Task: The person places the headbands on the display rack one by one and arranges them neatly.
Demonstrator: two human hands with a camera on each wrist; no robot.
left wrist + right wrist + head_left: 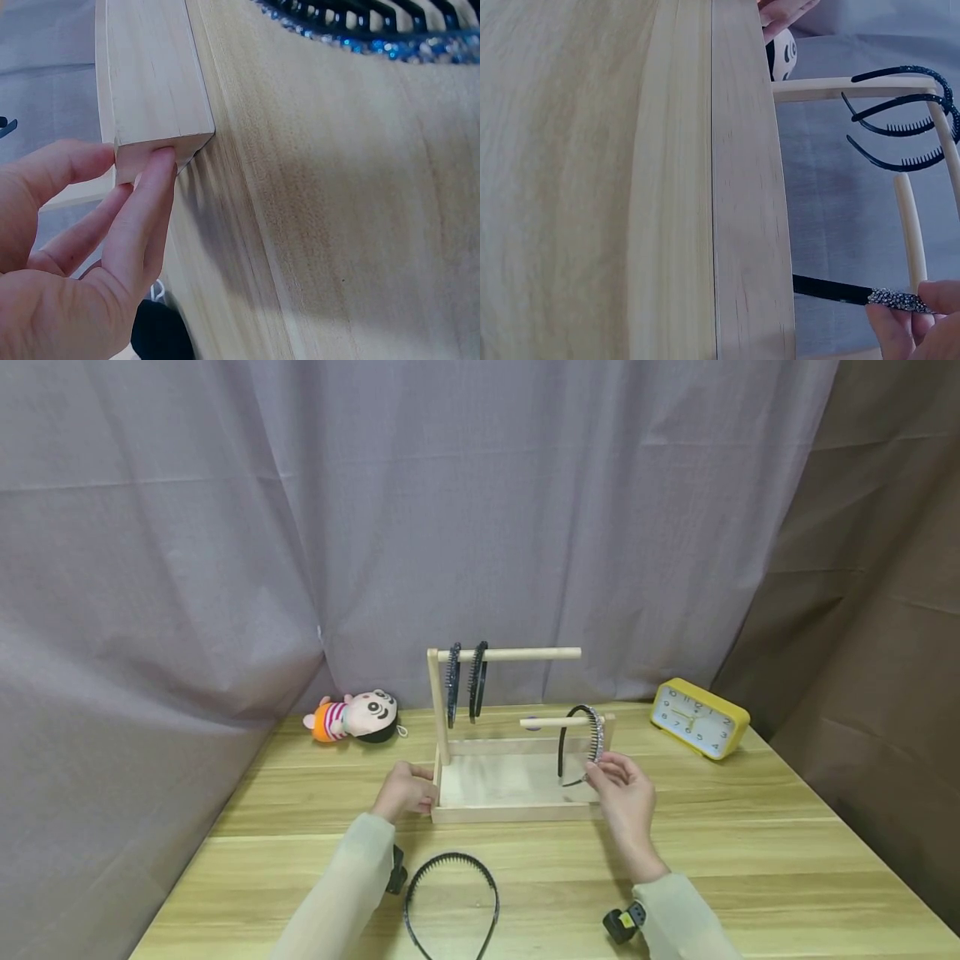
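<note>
A wooden stand [495, 814] with a shallow tray base has a tall upper bar and a short lower bar. My left hand [405, 792] holds the tray's left end; in the left wrist view, thumb and fingers lie against its corner. My right hand [624, 793] pinches a black headband with silver stones [596, 739], whose loop is around the short lower bar [551, 722]. Two dark toothed headbands, a left one [452, 685] and a right one [477, 681], hang near the left end of the upper bar [536, 653].
Another toothed headband [452, 857] lies on the table in front of the stand, its blue stones showing in the left wrist view. A plush doll [352, 717] lies at the back left. A yellow clock [699, 718] stands at the back right. Grey curtains [480, 510] hang behind.
</note>
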